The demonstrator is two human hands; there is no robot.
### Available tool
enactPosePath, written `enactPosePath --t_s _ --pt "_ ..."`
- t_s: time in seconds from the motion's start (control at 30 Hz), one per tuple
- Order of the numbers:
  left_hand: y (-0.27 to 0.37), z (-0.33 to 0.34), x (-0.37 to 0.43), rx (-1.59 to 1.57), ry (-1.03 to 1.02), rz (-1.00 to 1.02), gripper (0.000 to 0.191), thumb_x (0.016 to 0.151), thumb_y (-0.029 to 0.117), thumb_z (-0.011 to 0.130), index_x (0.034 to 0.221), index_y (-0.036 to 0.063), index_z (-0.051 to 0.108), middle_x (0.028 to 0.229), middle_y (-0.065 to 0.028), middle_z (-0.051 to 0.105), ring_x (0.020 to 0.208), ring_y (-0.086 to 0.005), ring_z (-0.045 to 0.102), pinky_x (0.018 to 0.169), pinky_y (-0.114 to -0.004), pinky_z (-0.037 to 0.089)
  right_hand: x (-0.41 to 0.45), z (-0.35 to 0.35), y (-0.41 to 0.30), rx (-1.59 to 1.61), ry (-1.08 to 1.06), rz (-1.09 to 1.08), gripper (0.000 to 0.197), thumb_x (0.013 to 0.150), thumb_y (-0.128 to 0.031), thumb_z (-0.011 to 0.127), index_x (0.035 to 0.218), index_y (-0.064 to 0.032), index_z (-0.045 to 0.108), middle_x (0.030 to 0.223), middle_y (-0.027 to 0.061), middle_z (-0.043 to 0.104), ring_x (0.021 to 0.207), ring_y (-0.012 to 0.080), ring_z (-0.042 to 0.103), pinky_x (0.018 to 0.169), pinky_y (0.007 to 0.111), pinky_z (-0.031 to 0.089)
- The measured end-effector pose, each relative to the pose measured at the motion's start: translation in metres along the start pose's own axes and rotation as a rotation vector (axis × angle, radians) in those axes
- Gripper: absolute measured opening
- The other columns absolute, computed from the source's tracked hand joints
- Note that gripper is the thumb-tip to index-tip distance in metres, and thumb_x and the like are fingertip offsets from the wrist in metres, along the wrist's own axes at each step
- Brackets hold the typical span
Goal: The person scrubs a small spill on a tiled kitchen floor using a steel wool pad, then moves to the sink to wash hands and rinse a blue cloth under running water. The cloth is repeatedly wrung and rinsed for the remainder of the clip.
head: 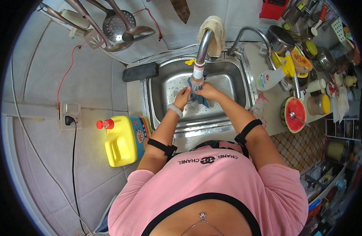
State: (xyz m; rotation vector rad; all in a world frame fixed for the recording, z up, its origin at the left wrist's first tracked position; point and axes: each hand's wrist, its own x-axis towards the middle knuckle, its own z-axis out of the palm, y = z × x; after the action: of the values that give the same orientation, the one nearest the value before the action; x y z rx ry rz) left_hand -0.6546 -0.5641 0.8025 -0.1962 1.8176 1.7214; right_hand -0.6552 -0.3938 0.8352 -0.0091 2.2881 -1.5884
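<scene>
A wet blue-grey cloth (pixel 202 99) hangs in the stainless steel sink (pixel 228 88), under the tap's white and pink spout attachment (pixel 198 70). Water runs from the spout onto the cloth. My left hand (pixel 183 96), with a pale bangle on its wrist, pinches the cloth's left side between bent fingers. On the other side, my right hand (pixel 209 91) grips the cloth close below the spout. The spout and the falling water hide part of the cloth and some fingertips.
A yellow detergent jug (pixel 122 141) stands left of the sink, near a black sponge-like block (pixel 140 72). To the right are a spray bottle (pixel 270 79), a cut watermelon (pixel 295 113) with a spoon, and a second curved tap (pixel 251 28). Ladles (pixel 139 32) hang upper left.
</scene>
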Motion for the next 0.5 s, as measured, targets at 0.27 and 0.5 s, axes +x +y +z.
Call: enactPosePath --t_s 0.27,0.5 --pt "0.035 0.033 -0.01 -0.471 -0.038 -0.425 0.08 0.076 0.067 0.038 0.13 0.0084 0.027 0.134 -0.0148 0.03 0.124 -0.0371 0.026 0.091 -0.057 0.03 -0.004 -0.009 -0.033 -0.22 0.392 0.012 0.054 0.067 -0.028 0.066 0.11 -0.001 0.046 0.098 0.0222 0.059 0.095 0.0321 0.057 0.078 0.036 0.046" --pt "-0.005 0.009 0.028 -0.8 -0.294 -0.083 0.047 0.078 0.049 0.052 0.1 0.0079 0.055 0.091 -0.0089 0.061 0.081 -0.0226 0.059 0.075 -0.037 0.048 -0.041 0.041 -0.039 0.103 0.182 0.067 0.037 0.074 -0.02 0.06 0.107 -0.0055 0.051 0.09 0.0207 0.059 0.084 0.0341 0.058 0.074 0.04 0.046"
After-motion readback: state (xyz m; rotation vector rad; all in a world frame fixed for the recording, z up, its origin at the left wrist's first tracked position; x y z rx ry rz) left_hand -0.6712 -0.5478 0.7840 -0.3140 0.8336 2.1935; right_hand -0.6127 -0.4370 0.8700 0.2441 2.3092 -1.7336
